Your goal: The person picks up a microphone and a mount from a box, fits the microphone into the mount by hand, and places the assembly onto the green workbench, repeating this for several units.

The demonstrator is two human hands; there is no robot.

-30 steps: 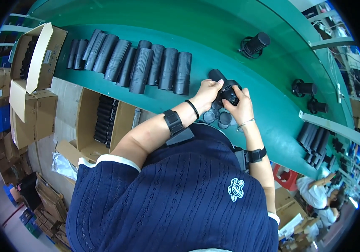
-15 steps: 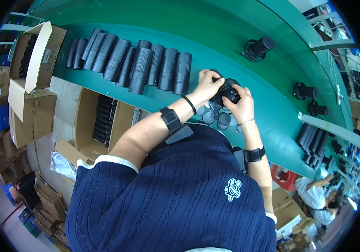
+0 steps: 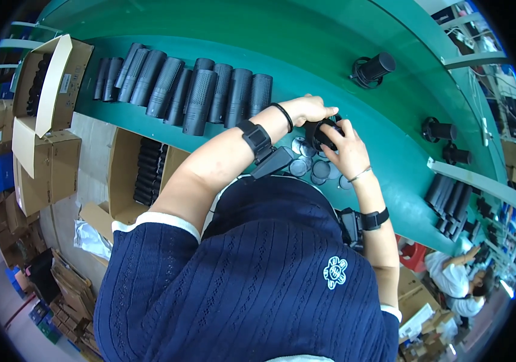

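Over the green bench, my right hand (image 3: 349,152) grips a black round hollow part (image 3: 317,136) from its near right side, fingers bent over its rim. My left hand (image 3: 312,110) is closed at the far side of the same part, its thumb reaching across the top toward the right. Most of the left fingertips are hidden behind the hand and the part. Just below the hands, several small round grey discs (image 3: 320,169) with dark rims lie loosely together on the bench.
Several black textured tubes (image 3: 200,102) stand in rows to the left on the green bench (image 3: 306,72). Black cylinders with rings, one a black cylinder (image 3: 381,65), stand at the back right. An open carton (image 3: 176,172) of black parts sits below the front edge. A co-worker (image 3: 451,274) is far right.
My left hand has shifted right and rolled over the far side of the black part, its forearm swinging further across. My right hand stays on the part, its fingers now lying more over the rim.
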